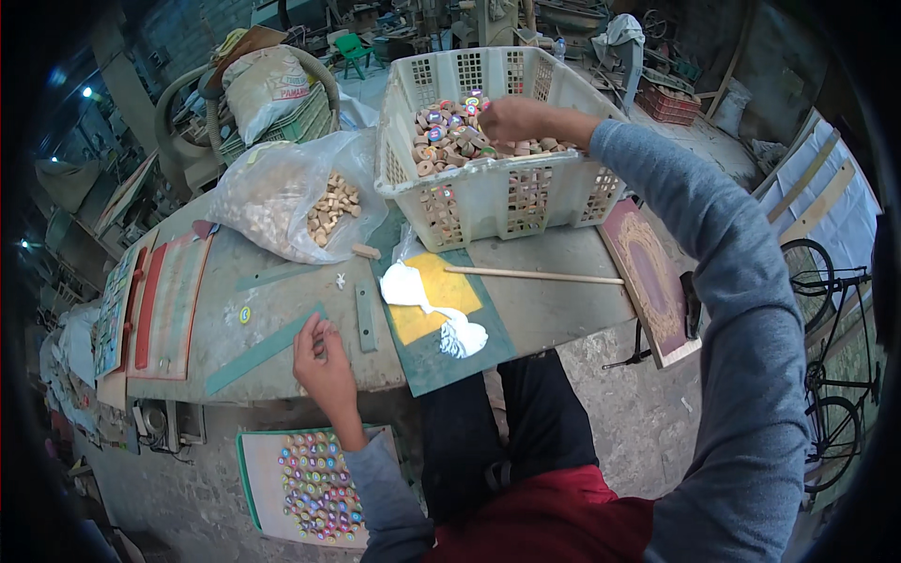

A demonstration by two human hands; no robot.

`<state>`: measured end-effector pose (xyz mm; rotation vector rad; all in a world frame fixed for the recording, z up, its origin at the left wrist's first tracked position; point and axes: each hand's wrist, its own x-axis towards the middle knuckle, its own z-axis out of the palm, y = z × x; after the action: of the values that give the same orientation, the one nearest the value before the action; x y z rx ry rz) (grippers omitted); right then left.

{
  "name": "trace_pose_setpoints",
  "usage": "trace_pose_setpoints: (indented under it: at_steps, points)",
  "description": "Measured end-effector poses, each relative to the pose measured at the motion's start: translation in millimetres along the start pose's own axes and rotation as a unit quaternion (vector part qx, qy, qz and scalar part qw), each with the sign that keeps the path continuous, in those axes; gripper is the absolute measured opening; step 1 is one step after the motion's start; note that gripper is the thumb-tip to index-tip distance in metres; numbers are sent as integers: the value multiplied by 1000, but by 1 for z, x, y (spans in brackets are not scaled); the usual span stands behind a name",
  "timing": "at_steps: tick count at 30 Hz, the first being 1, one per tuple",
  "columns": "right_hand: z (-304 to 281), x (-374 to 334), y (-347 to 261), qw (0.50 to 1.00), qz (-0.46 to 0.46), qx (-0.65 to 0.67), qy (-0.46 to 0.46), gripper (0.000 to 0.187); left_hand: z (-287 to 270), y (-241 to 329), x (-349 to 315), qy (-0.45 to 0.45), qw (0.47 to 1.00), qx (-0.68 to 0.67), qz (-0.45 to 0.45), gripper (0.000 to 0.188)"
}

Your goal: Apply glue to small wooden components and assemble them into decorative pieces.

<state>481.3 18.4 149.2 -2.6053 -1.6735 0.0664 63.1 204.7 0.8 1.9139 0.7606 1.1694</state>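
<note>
Wooden discs [447,143] lay far, inside the white plastic crate [481,203] | right hand [512,122] was nearer, at them, grasp I couldn't tell | left hand [325,369] hung near-left, loosely curled, apparently unladen

Discs [441,141] lie in the basket [485,199], right of the bag [258,202].

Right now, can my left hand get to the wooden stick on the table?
Probably yes: nothing tall stands between the left hand and the wooden stick, just a short green strip and a green board, though reaching low could touch the white paste.
</note>
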Motion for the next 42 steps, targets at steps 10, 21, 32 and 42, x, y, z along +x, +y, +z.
trace_pose_setpoints:
  at_steps: [10, 21, 32, 42]
  points:
    - [-9, -9, -1, 963, 33, -213, -164, 35, 0, -4, 1, -32, 999, 23, 35, 25]
    - [9, -21, 15, 971, -1, -87, -223, 37, -3, 13, -5, -24, 999, 35, 20, 24]
    - [9, -46, 88, 967, -247, 16, -64, 34, 1, 9, 1, -10, 999, 0, 43, 21]
    - [-22, -28, 21, 990, 80, -47, 103, 26, 4, 1, -2, -14, 999, -2, 37, 21]
